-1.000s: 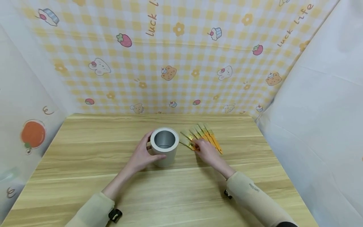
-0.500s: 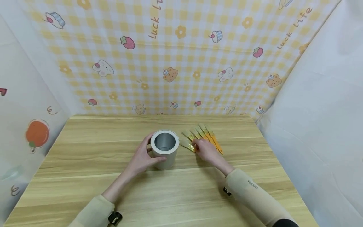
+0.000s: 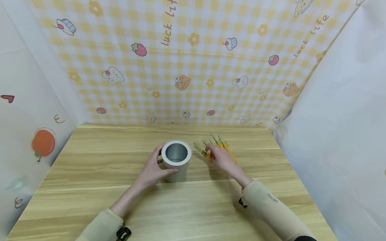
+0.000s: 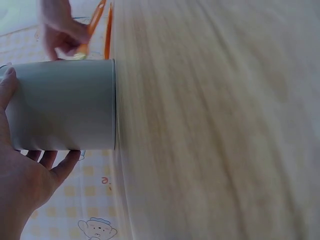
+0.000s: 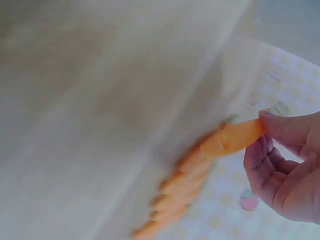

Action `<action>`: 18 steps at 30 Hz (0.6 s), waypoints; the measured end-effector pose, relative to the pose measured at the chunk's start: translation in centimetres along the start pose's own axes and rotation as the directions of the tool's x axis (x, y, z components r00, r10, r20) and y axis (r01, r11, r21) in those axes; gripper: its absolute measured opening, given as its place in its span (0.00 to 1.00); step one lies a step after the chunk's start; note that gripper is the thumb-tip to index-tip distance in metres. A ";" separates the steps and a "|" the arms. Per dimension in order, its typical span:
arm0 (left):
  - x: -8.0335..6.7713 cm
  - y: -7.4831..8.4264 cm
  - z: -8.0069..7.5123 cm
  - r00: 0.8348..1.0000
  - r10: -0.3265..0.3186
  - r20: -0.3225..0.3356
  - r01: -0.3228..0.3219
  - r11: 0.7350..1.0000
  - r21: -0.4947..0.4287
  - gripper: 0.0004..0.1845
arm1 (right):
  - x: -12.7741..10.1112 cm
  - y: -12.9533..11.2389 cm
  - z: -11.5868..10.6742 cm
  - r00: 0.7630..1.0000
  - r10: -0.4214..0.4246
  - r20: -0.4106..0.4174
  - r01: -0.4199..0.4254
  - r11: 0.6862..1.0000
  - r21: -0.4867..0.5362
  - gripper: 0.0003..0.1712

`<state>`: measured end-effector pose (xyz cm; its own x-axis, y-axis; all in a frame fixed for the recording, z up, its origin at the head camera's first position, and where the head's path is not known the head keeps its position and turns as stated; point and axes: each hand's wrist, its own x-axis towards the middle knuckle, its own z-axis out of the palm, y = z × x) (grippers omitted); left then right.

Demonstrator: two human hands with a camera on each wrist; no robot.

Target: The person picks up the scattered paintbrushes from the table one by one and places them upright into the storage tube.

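A pale grey-green cylindrical cup (image 3: 182, 172) with a thick rim and a metallic inside stands upright on the table. My left hand (image 3: 151, 170) grips its left side, thumb across the front and fingers behind. In the right wrist view, my right hand (image 5: 295, 172) pinches the orange handle of a flat paintbrush (image 5: 237, 137) between thumb and fingers. The brush is raised and tilted; its bristle end is partly hidden by the hand. Several similar paintbrushes (image 3: 230, 152) lie fanned on the table under and beyond the right hand, partly covered by it.
The wood-grain table (image 3: 120, 144) ends at a yellow checked cloth backdrop (image 3: 193, 67). A white sheet (image 3: 337, 134) rises on the right, and a printed one (image 3: 18, 140) on the left. The cup stands close left of the brushes.
My right hand has picked up the nearest paintbrush from its place on the table and shifted slightly to the right. The left hand keeps its grip on the cup. The head view has tilted slightly.
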<state>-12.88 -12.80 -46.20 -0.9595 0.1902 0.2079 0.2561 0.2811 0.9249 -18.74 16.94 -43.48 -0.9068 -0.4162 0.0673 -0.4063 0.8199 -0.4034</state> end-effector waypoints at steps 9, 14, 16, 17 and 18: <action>-0.1 0.1 0.0 1.000 -0.001 -0.001 0.001 1.000 -0.007 0.57 | 1.3 -2.9 -5.4 0.979 -0.038 -0.198 0.078 0.977 0.197 0.23; -0.2 0.2 0.0 1.000 -0.006 0.001 0.006 1.000 -0.009 0.57 | 1.9 -5.6 -8.2 0.948 -0.020 -0.316 0.139 0.924 0.357 0.23; -0.2 0.2 0.0 1.000 -0.004 0.003 0.004 1.000 -0.007 0.57 | 2.0 -6.8 -9.0 0.938 -0.001 -0.347 0.150 0.903 0.404 0.23; -0.3 0.2 0.0 1.000 -0.001 0.006 0.001 1.000 -0.004 0.57 | 1.9 -7.4 -9.4 0.934 0.011 -0.357 0.152 0.893 0.424 0.24; -0.3 0.3 0.0 1.000 0.002 0.008 -0.002 1.000 0.002 0.57 | 1.9 -8.1 -9.7 0.930 0.021 -0.366 0.155 0.882 0.445 0.24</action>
<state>-12.51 -12.76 -46.03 -0.9578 0.1988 0.2075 0.2587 0.2821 0.9239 -18.27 13.35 -31.27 -0.8936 -0.2262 0.3878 -0.4486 0.4837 -0.7515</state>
